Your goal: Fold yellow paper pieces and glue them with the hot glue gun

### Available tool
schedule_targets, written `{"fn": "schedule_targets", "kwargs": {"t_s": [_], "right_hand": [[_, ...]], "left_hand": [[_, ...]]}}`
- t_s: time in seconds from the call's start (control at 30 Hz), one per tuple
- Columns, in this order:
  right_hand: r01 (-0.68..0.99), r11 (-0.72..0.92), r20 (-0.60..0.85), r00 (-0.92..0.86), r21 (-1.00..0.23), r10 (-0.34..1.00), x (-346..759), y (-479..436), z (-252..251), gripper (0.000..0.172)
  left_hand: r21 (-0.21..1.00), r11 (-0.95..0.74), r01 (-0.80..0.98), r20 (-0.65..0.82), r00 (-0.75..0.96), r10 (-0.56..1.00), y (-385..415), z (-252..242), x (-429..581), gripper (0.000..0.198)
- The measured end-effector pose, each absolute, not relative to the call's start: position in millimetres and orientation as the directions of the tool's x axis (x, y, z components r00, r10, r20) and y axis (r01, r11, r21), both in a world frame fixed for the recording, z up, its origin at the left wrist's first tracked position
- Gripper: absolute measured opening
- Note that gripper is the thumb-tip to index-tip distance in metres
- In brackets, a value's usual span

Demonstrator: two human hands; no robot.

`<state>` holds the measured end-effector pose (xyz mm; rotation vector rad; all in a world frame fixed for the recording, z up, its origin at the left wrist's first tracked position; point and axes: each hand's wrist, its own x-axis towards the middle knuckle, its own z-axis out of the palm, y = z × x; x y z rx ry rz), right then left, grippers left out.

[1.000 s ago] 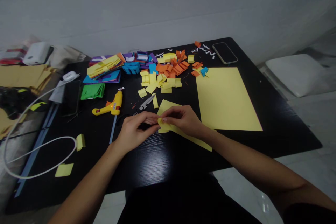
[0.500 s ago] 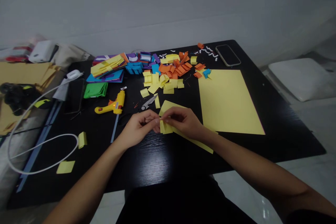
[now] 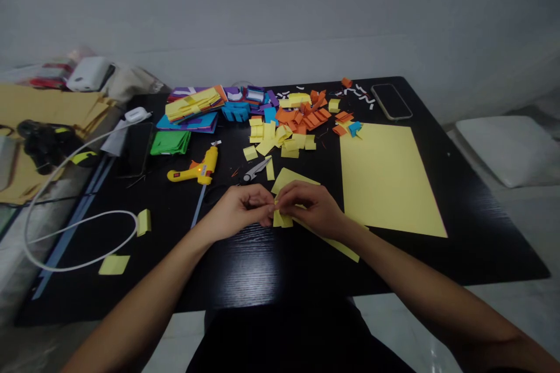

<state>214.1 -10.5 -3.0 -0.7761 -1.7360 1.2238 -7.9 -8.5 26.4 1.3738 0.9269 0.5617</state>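
small yellow paper piece (image 3: pixel 277 220)
left hand (image 3: pixel 245 210) and right hand (image 3: pixel 312 207) pinch it, nearer the front edge of the black wood-grain counter (image 3: pixel 315 274)

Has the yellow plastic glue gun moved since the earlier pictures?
No. The yellow plastic glue gun keeps its place at the lower right of the green folded paper stack; the whole view has shifted.
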Motion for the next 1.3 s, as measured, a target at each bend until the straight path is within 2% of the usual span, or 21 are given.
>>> {"fn": "schedule_targets", "kwargs": {"t_s": [0.37,0.83,1.3], "right_hand": [[0.011,0.264,0.238,-0.397,-0.964,0.886,213.5,-11.9,-4.6,0.002],[-0.021,0.172,0.167,-0.380,-0.985,0.910,213.0,-11.8,-2.4,0.001],[-0.030,0.065,0.071,-0.304,-0.997,0.950,210.3,-11.4,-0.7,0.006]], "left_hand": [[0.971,0.204,0.123,-0.238,0.561,0.793,-7.8,26.6,-4.5,0.019],[0.982,0.035,0.187,-0.147,0.626,0.766,-6.9,28.9,-9.3,0.025],[0.962,-0.096,0.256,-0.073,0.579,0.812,-9.7,27.4,-7.9,0.017]]}}
